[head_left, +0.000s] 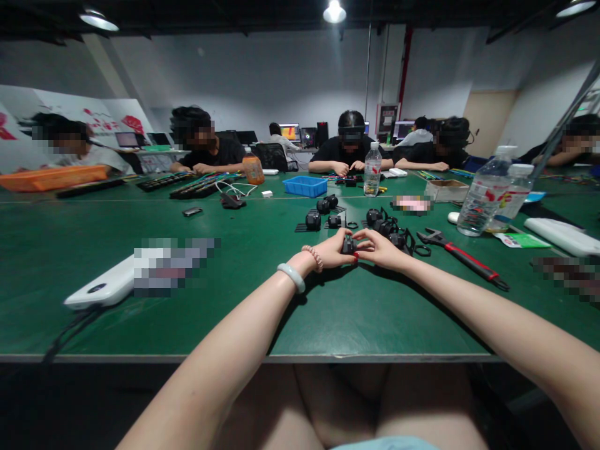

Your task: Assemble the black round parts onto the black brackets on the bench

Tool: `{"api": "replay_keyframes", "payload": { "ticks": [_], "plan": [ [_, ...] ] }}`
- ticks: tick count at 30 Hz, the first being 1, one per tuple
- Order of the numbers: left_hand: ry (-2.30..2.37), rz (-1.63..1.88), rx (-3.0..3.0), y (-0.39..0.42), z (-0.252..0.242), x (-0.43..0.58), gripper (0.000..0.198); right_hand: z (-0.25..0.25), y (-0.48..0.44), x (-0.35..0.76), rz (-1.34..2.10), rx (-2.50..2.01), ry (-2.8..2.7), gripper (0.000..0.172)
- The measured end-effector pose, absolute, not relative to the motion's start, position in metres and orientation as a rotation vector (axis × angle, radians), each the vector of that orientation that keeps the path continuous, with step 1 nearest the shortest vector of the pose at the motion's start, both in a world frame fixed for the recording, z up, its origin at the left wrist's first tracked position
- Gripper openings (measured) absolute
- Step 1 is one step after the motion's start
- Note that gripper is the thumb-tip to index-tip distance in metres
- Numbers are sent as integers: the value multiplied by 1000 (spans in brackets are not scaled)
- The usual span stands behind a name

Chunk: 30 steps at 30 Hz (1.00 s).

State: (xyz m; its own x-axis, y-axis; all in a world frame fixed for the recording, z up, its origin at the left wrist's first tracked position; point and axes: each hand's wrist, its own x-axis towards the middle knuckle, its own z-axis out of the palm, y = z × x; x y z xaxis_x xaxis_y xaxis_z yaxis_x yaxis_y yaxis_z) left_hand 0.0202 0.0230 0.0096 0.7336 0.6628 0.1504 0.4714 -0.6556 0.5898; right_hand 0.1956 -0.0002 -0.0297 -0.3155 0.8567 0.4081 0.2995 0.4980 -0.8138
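In the head view my left hand (332, 251) is closed around a small black plastic part (348, 244), low over the green table. From the other side the fingertips of my right hand (380, 250) meet the same part, so both hands grip it. Its exact kind is too small to make out. Just beyond my hands lie several similar black parts (312, 220), some with flat brackets. More of them (383, 224) stand behind my right hand, near a loose black ring (422, 250).
An adjustable wrench (464, 255) with red-black handles lies right of my right hand. Water bottles (485, 190) stand farther right. A blue tray (305, 186) sits beyond the parts. On the left is a white power bank (105, 284) with a cable. Several people work across the table (244, 312).
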Motion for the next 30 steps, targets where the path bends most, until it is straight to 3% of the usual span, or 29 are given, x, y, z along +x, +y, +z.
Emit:
{"api": "replay_keyframes", "payload": {
  "ticks": [30],
  "plan": [
    [871, 450, 2465, 23, 12, 21, 63, -31, 2, 195, 798, -995, -1835, 32]
  ]
}}
